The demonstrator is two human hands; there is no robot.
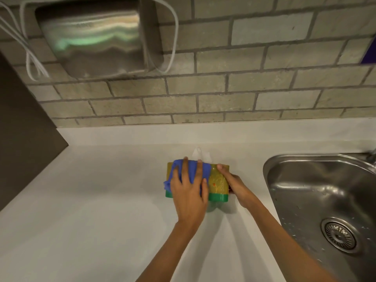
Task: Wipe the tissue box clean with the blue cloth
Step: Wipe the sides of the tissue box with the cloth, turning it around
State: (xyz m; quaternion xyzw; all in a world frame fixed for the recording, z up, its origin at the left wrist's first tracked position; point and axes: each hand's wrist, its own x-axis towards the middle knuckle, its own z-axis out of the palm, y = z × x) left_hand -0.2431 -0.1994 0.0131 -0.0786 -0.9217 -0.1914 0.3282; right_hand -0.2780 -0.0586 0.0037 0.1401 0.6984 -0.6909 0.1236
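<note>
- The wall (pixel 234 94) of grey brick rises behind everything, with a steel dryer (pixel 95 37) mounted up and to the left of both hands, white cables looping round it.
- The bench (pixel 91 210), pale and bare over most of its top, carries the task's things; both forearms reach across it from the near edge.
- A steel sink (pixel 317 192) is let into the bench just to the right of the right hand, wet with droplets, its drain nearer the person.
- The box (pixel 218 180), yellow with a green lower band, stands on the bench between the two hands, its long axis running left to right across the view. A white tissue (pixel 200 154) pokes up from its far side.
- The left hand (pixel 189 190) lies flat and spread on the box's near face and top, fingers pointing away from the person. Its grip is a press, not a clench: open palm pinning the cloth to the box.
- The right hand (pixel 237 186) grasps the box's right end, thumb over the top edge, steadying it.
- The cloth (pixel 187 171), blue, sits under the left palm, covering the box's left half and spilling off its left end.
- Judging from this, the unwiped yellow face lies to the right of the left hand, so the next stroke likely runs rightward along the long axis, toward the bracing hand.
</note>
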